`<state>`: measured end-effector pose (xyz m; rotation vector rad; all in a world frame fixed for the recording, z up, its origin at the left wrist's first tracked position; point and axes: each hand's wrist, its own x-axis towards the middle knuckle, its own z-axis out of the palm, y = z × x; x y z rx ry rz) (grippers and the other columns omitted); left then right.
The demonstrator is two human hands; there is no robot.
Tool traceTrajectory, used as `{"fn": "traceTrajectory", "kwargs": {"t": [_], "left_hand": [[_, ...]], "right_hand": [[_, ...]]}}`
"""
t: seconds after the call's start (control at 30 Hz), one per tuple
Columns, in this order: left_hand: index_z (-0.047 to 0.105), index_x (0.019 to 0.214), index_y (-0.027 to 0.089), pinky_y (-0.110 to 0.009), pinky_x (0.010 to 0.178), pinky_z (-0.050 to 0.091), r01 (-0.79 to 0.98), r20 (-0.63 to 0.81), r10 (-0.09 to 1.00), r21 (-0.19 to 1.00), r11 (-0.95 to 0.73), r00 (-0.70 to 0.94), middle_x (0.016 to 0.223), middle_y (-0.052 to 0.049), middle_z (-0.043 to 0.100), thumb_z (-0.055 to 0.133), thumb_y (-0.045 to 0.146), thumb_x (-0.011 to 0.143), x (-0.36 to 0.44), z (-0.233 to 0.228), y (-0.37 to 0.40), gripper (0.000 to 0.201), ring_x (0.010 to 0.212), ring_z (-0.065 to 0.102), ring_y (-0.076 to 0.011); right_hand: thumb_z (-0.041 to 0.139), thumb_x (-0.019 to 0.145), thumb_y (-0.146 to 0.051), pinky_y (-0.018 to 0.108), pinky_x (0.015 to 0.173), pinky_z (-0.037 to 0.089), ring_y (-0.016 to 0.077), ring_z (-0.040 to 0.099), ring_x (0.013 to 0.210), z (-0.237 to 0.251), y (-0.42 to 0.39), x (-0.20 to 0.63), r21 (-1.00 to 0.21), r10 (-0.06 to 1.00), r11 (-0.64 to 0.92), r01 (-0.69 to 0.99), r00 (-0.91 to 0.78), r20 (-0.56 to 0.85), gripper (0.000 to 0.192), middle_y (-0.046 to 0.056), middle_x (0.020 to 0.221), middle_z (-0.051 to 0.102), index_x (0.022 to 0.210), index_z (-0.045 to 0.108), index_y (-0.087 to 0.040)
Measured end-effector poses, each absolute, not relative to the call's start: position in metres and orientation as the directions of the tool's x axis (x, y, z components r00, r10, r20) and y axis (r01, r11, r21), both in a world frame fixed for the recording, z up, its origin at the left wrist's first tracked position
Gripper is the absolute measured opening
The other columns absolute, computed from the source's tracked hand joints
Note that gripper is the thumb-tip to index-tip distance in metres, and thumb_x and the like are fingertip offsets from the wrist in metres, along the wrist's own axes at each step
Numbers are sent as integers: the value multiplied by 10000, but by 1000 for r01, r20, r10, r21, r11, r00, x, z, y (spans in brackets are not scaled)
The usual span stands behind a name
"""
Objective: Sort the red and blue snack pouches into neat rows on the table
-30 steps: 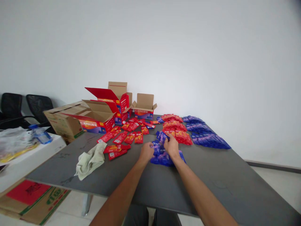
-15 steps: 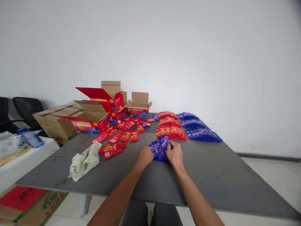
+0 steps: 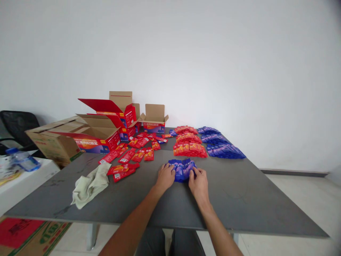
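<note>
A small row of overlapping blue pouches (image 3: 181, 172) lies on the dark table (image 3: 239, 199) in front of me. My left hand (image 3: 165, 176) is closed on the row's left edge, its fingers bent over the top. At the opposite edge, my right hand (image 3: 198, 182) pinches the pouches between thumb and fingers. Just beyond them are fanned rows of red pouches (image 3: 189, 149), with stacked rows of blue pouches (image 3: 226, 151) to their right. Loose red pouches (image 3: 127, 155) lie scattered to the left.
Open red printed boxes (image 3: 92, 144) stand at the table's left and back, one small box (image 3: 153, 127) near the wall. A pale cloth (image 3: 92, 185) lies front left. Beside the table are a large carton (image 3: 53, 142), a black chair (image 3: 20, 124) and a blue-capped bottle (image 3: 26, 160).
The right-hand blue pouch, raised and tilted before, now lies lower in line with the others. My right hand has come down with it. The view has shifted slightly to the right.
</note>
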<state>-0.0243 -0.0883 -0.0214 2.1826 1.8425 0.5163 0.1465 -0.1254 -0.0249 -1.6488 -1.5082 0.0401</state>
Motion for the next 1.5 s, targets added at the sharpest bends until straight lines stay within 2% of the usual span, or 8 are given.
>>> {"fn": "traceTrajectory", "kwargs": {"t": [0.1, 0.2, 0.33, 0.47, 0.7, 0.97, 1.27, 1.5], "left_hand": [[546, 1365, 257, -462, 1139, 285, 908, 137, 985, 390, -155, 109, 1458, -71, 493, 332, 365, 969, -19, -26, -93, 462, 1356, 394, -265], [493, 1404, 257, -530, 1138, 261, 920, 154, 985, 372, -128, 74, 1469, -80, 477, 292, 406, 980, -13, -30, -99, 492, 1379, 363, -288], [445, 1434, 208, -498, 1130, 287, 920, 164, 984, 371, -124, 67, 1488, -122, 443, 245, 441, 988, -6, -29, -105, 541, 1388, 352, -291], [426, 1442, 175, -480, 1137, 274, 916, 158, 986, 383, -117, 60, 1493, -155, 426, 243, 459, 987, -2, -27, -109, 567, 1390, 351, -297], [417, 1451, 185, -498, 1136, 262, 919, 126, 991, 384, -91, 45, 1515, -154, 395, 273, 466, 980, -2, -22, -110, 567, 1392, 342, -322], [382, 1474, 143, -459, 1150, 262, 911, 132, 987, 389, -136, 92, 1523, -174, 375, 265, 399, 983, -4, -28, -108, 566, 1419, 310, -309], [342, 1489, 99, -463, 1156, 257, 897, 124, 981, 399, -188, 150, 1542, -177, 343, 236, 339, 980, -4, -32, -109, 573, 1452, 245, -318], [320, 1506, 174, -497, 1147, 264, 906, 92, 983, 382, -179, 156, 1554, -136, 339, 208, 386, 990, -9, -24, -111, 569, 1442, 267, -310]], "right_hand": [[408, 952, -308, 372, 942, 421, 262, 546, 998, -27, -129, 149, -516, 826, 92, 851, 224, 517, 430, 202, 1063, 580, 1169, 674, -49], [443, 955, -318, 402, 916, 392, 281, 511, 1008, -25, -135, 150, -421, 838, -17, 907, 243, 489, 377, 174, 1060, 599, 1168, 685, -122], [449, 964, -374, 395, 831, 388, 301, 484, 1008, -20, -143, 149, -378, 845, -156, 913, 321, 428, 358, 143, 1109, 596, 1184, 680, -212], [428, 969, -407, 409, 822, 393, 324, 467, 1060, -15, -146, 147, -376, 857, -193, 906, 342, 385, 381, 151, 1174, 571, 1197, 674, -226], [390, 975, -389, 446, 918, 397, 329, 422, 1201, -8, -142, 143, -352, 870, -84, 932, 241, 429, 403, 137, 1358, 503, 1243, 644, -228], [383, 982, -364, 461, 1088, 259, 283, 358, 1359, -17, -140, 130, -238, 927, 48, 970, 46, 371, 423, 129, 1452, 462, 1326, 584, -224], [260, 1021, -413, 483, 1037, 313, 292, 347, 1346, -9, -148, 114, -222, 944, 99, 970, -22, 328, 466, 90, 1459, 465, 1355, 553, -270], [261, 1017, -426, 524, 1009, 324, 320, 363, 1310, -6, -147, 112, -216, 942, 96, 972, -19, 335, 459, 90, 1427, 491, 1334, 569, -303]]}}
